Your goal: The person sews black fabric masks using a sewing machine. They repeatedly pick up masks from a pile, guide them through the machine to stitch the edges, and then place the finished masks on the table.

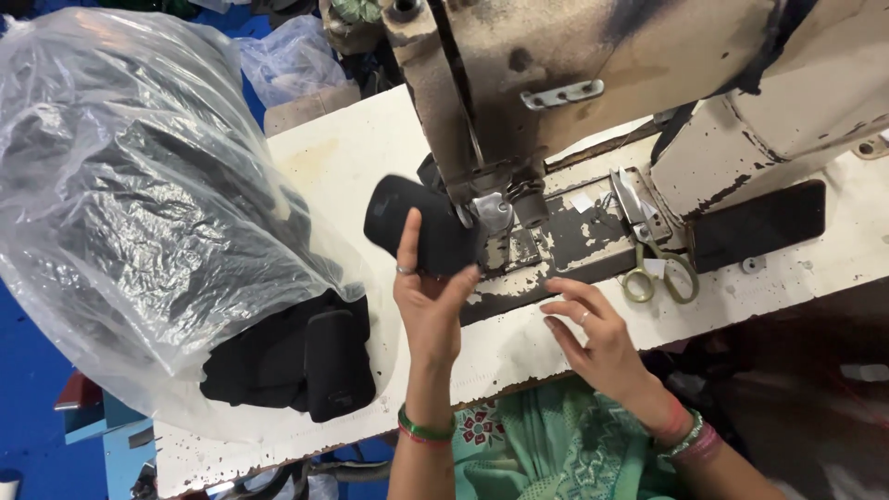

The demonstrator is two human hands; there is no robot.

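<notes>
My left hand (428, 301) grips a black padded fabric piece (415, 222) with rounded corners and holds it up against the needle area of a worn beige sewing machine (556, 65). The machine's presser foot (495, 215) sits at the piece's right edge. My right hand (593, 329) rests open on the white table (519, 343) just in front of the machine bed, fingers spread and holding nothing. Both wrists wear bangles.
A large clear plastic bag (120, 194) full of black pieces lies at the left, with several black pieces (306, 361) spilling from its mouth. Scissors (653, 250) with yellowish handles lie on the machine bed. A dark phone (759, 227) rests to the right.
</notes>
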